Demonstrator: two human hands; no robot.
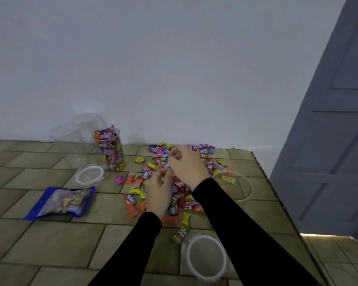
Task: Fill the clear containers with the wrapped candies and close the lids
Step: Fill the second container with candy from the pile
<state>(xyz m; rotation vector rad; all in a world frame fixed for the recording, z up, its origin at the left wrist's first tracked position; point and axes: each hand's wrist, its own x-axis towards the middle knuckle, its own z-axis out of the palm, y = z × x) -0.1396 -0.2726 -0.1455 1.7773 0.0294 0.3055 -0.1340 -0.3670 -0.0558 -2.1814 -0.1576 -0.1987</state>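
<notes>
Candies [180, 195] lie in a loose heap on the bench [50, 244], mid-right, spreading from the wall edge down toward the near lid [205, 258]. Full jar [110, 150]: stands left of heap, upright, packed to the rim w/ wrappers, no lid on. Empty jars [79, 137]: two, just left of and behind the full jar, clear, hard to separate. Small lid [89, 175]: flat on bench, just in front of full jar. Open jar [234, 185]: only its rim ring is plain, at heap's right edge, one yellow candy seen within the ring. Candy bag [60, 202]: blue, lying flat, well left of heap.

Left hand [158, 195]: over heap centre, fingers curled down into the wrappers; appears to be gathering some, though what it holds is hidden. Right hand [186, 164]: above heap's far part, fingers bent, tips pinched together, prob. on a candy; piece itself too small to tell.

Step in hand (judged): collecting candies for the next jar. Next move calls for carrying the handful over the open jar's rim and releasing w/o spilling; full jar needs its lid.
</notes>
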